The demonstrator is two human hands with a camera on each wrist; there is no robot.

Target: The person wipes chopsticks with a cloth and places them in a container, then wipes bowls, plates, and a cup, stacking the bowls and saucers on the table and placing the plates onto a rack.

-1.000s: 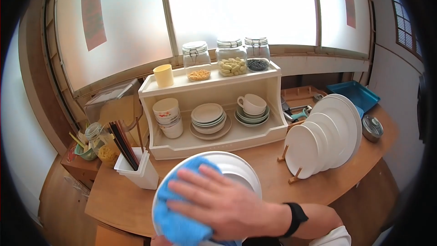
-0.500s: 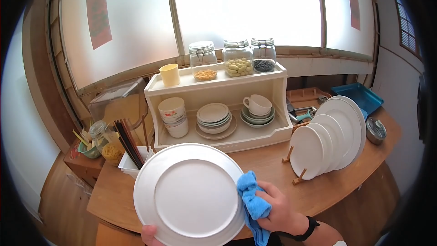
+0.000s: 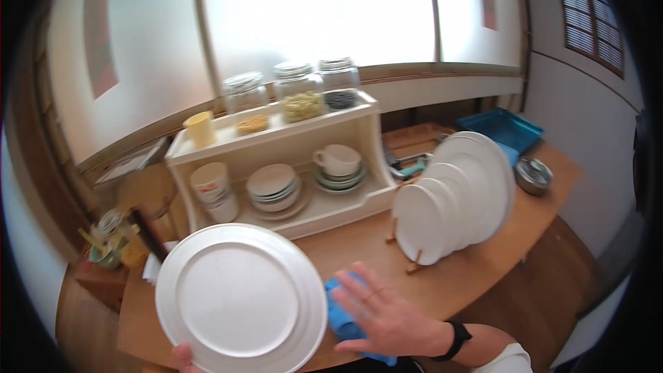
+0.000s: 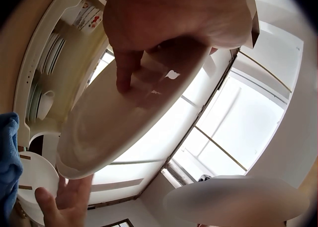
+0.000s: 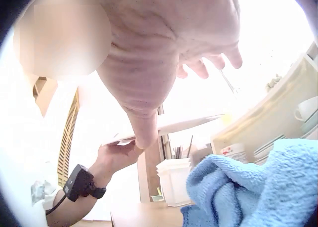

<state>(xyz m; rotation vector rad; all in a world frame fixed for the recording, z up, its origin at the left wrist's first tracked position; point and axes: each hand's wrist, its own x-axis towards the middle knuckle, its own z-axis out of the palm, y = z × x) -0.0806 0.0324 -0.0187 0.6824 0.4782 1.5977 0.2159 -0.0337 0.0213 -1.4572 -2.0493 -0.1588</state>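
Note:
A large white plate is held up at its lower left rim by my left hand, thumb on the front. In the left wrist view, fingers of that hand spread against the plate's glossy underside. To the right of the plate is my right hand, its fingers spread and holding nothing. Behind and below it, a crumpled blue cloth lies by the table's front edge. The right wrist view has this cloth bunched up, apart from the right hand.
A wooden rack of upright white plates stands at right. Behind is a white shelf with bowls, cups and small plates, topped by glass jars. A pot and blue tray sit back right; chopsticks at left.
The right hand wiped the plate's face with the cloth, moved to its right edge, then let the cloth go and spread its fingers. The head view has swung right.

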